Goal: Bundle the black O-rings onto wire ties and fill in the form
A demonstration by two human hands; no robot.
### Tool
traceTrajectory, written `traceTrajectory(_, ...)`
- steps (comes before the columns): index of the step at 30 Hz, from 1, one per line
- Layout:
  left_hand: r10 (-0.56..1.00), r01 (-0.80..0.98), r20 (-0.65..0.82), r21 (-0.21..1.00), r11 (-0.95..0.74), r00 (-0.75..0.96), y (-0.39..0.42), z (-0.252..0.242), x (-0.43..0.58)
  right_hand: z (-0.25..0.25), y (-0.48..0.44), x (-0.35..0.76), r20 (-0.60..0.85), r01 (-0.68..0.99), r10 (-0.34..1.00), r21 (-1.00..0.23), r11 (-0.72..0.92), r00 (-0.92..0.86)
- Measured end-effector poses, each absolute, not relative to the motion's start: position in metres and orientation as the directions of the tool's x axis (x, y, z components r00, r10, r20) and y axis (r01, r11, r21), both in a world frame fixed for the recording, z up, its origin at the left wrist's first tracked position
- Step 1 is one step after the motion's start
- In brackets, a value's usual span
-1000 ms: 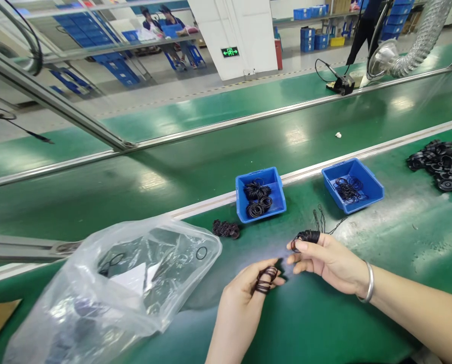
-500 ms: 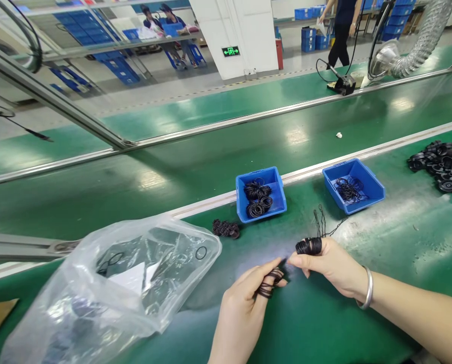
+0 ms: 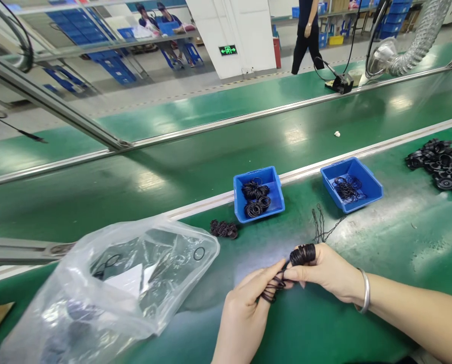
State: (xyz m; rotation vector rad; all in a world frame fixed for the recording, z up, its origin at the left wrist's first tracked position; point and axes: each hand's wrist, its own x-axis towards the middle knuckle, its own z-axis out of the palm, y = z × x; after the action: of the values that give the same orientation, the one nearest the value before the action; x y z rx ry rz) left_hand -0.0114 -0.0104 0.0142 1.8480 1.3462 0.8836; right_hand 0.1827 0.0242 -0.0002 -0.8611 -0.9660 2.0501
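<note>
1. Black rubber rings hang as a loose bunch low in the middle of the view, just above the green table, looped over the fingertips of the left hand.
2. Left hand's grip is clenched on this bunch, fingers curled through the loops.
3. Right hand meets it fingertip to fingertip; its grip is pinched on the same bunch, thumb against forefinger.
4. A tight stack of rings sits threaded on one raised finger of the right hand, and a silver bangle circles that wrist.
5. A clear plastic bag lies on the table to the left of the hands, with dark rings showing through it.
6. Beyond the hands stand two blue bins, well apart: the left bin and the right bin, both holding rings.
7. A small heap of rings lies just beside the left bin.
8. Thin twisted wires lie between the right hand and the right bin.
9. Black round parts are piled at the far right edge.
</note>
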Motion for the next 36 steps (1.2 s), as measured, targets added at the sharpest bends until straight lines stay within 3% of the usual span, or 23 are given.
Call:
traceTrajectory(6, 0.989, 0.405, -0.064, 0.914, 0.005, 0.133, -0.008, 0.007, -0.02, -0.001, 0.032, 0.188, -0.341, -0.471, 0.78, -0.647, -0.599, -0.525)
traceTrajectory(10, 0.98, 0.471, -0.12, 0.881, 0.032, 0.158, -0.007, 0.003, -0.021, 0.001, 0.034, 0.191, -0.363, -0.472, 0.774, -0.633, -0.613, -0.519)
traceTrajectory(14, 0.978, 0.5, -0.066, 0.865, -0.043, 0.199, -0.007, 0.008, -0.017, 0.003, 0.034, 0.191, -0.34, -0.449, 0.778, -0.666, -0.596, -0.528)
traceTrajectory(23, 0.974, 0.51, 0.05, 0.846, -0.159, 0.222, -0.009, 0.016, -0.012, -0.002, 0.028, 0.186, -0.269, -0.212, 0.843, -0.891, -0.402, -0.466)
traceTrajectory(29, 0.974, 0.505, 0.078, 0.845, -0.177, 0.211, -0.009, 0.014, -0.008, -0.005, 0.021, 0.18, -0.243, -0.248, 0.843, -0.884, -0.396, -0.48)
traceTrajectory(36, 0.961, 0.276, -0.092, 0.961, 0.018, 0.259, -0.011, 0.018, -0.011, 0.001, 0.027, 0.184, -0.25, -0.309, 0.802, -0.828, -0.468, -0.543)
